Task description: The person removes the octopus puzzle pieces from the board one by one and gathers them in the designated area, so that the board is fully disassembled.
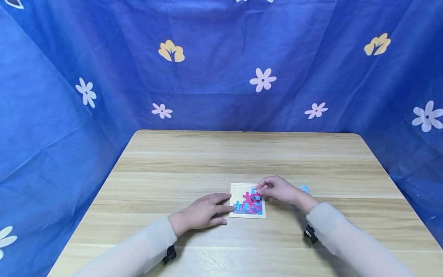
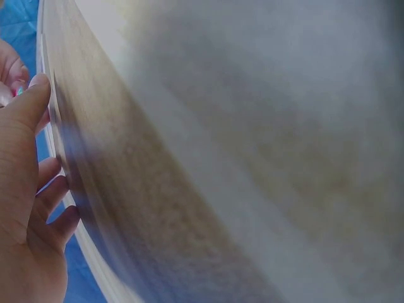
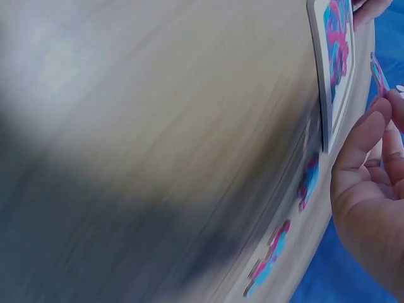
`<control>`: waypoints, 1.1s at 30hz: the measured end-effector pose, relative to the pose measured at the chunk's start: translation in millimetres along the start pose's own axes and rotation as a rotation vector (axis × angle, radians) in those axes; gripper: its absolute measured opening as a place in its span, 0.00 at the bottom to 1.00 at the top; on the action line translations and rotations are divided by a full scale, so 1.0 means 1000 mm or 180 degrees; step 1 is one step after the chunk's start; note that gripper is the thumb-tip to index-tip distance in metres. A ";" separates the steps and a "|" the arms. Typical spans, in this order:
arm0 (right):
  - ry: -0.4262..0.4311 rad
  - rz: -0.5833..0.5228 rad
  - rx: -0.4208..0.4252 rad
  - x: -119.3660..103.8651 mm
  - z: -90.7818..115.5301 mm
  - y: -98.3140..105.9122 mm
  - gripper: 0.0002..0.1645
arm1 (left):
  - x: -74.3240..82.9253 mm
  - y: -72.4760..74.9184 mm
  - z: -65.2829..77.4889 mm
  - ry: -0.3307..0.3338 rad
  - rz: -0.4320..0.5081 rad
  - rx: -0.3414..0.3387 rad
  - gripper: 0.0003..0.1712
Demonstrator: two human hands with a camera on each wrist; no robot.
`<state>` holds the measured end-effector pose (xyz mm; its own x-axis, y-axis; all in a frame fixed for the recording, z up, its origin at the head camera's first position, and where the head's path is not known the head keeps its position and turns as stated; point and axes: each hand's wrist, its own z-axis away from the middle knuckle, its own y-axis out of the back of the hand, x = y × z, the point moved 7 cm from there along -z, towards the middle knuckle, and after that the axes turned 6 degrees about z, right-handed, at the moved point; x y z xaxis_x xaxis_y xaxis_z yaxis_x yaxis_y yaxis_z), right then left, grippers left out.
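Note:
A square jigsaw tray (image 1: 247, 216) with a cream rim lies on the table. Fitted pieces (image 1: 250, 208) in pink, blue and purple fill its lower and right part, while its upper left shows bare board. My left hand (image 1: 205, 212) rests at the tray's left side, its fingers extended and touching the rim. Over the tray's upper right corner, my right hand (image 1: 278, 188) pinches a jigsaw piece (image 3: 379, 76) between thumb and fingers. That piece is tilted up off the board in the right wrist view.
Two loose jigsaw pieces, a nearer one (image 3: 268, 260) and another (image 3: 309, 181) closer to the tray, lie on the wooden table (image 1: 173, 161). In the head view, one blue piece (image 1: 304, 189) shows behind the right wrist. A blue flowered cloth (image 1: 214, 69) hangs behind the table.

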<state>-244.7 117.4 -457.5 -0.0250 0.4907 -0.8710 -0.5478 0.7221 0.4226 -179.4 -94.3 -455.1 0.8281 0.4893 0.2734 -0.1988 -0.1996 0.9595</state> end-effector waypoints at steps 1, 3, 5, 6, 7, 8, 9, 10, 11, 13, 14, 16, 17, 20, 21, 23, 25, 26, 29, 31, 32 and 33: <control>-0.0006 0.0004 -0.0004 0.001 0.001 0.001 0.10 | 0.000 0.000 0.000 -0.0001 -0.0001 0.0001 0.28; -0.0002 0.0039 -0.0009 0.003 0.003 0.003 0.11 | 0.000 0.000 0.000 0.0003 -0.0005 -0.0003 0.28; -0.0004 0.0092 -0.0023 0.005 0.005 0.005 0.11 | 0.000 0.000 0.000 0.0008 -0.0007 -0.0010 0.28; -0.0010 0.0109 -0.0031 0.006 0.007 0.006 0.11 | 0.000 0.000 0.000 0.0012 -0.0008 -0.0013 0.28; -0.0006 0.0133 -0.0040 0.006 0.008 0.007 0.11 | 0.000 0.000 0.000 0.0016 -0.0010 -0.0018 0.28; -0.0006 0.0157 -0.0045 0.008 0.009 0.008 0.11 | 0.000 -0.001 0.000 0.0020 -0.0011 -0.0022 0.28; 0.0007 0.0172 -0.0057 0.008 0.010 0.009 0.11 | 0.000 -0.001 0.000 0.0022 -0.0013 -0.0023 0.28; 0.0017 0.0180 -0.0073 0.010 0.011 0.010 0.11 | -0.001 -0.001 0.000 0.0022 -0.0021 -0.0024 0.28; 0.0024 0.0172 -0.0087 0.011 0.012 0.011 0.11 | -0.001 -0.001 0.000 0.0022 -0.0027 -0.0025 0.28; 0.0009 0.0159 -0.0113 0.014 0.014 0.012 0.10 | -0.001 -0.001 0.000 0.0022 -0.0036 -0.0021 0.28; 0.0003 0.0159 -0.0129 0.016 0.015 0.013 0.10 | -0.001 -0.001 0.000 0.0021 -0.0039 -0.0017 0.28; -0.0014 0.0163 -0.0159 0.018 0.018 0.014 0.10 | -0.001 -0.001 0.000 0.0018 -0.0038 -0.0009 0.28; -0.0013 0.0176 -0.0172 0.020 0.019 0.014 0.10 | -0.002 -0.001 0.000 0.0017 -0.0033 -0.0005 0.28; 0.0009 0.0212 -0.0192 0.023 0.022 0.016 0.10 | -0.001 -0.001 0.000 0.0016 -0.0030 0.0003 0.28; 0.0012 0.0223 -0.0196 0.024 0.023 0.016 0.10 | -0.001 -0.001 0.000 0.0019 -0.0029 0.0002 0.28; 0.0014 0.0220 -0.0204 0.027 0.025 0.017 0.09 | 0.000 -0.002 0.000 0.0025 -0.0034 -0.0002 0.28; -0.0005 0.0226 -0.0210 0.029 0.027 0.018 0.09 | 0.000 -0.002 0.000 0.0033 -0.0034 -0.0005 0.28; -0.0012 0.0230 -0.0217 0.030 0.028 0.018 0.08 | 0.000 -0.002 0.000 0.0037 -0.0031 -0.0006 0.28; -0.0026 0.0238 -0.0229 0.032 0.030 0.018 0.08 | 0.001 -0.002 0.000 0.0039 -0.0021 0.0001 0.28; -0.0054 0.0248 -0.0231 0.033 0.031 0.019 0.08 | 0.002 -0.002 0.000 0.0035 -0.0015 0.0008 0.28; -0.0071 0.0255 -0.0228 0.033 0.032 0.019 0.08 | 0.002 -0.002 0.000 0.0038 -0.0014 0.0008 0.28; -0.0084 0.0274 -0.0225 0.033 0.033 0.019 0.07 | 0.002 -0.003 0.000 0.0036 -0.0017 0.0010 0.28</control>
<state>-228.6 163.1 -470.6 -0.0529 0.5628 -0.8249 -0.6022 0.6410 0.4760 -177.1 -92.8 -457.1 0.8232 0.5001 0.2690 -0.1927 -0.1995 0.9608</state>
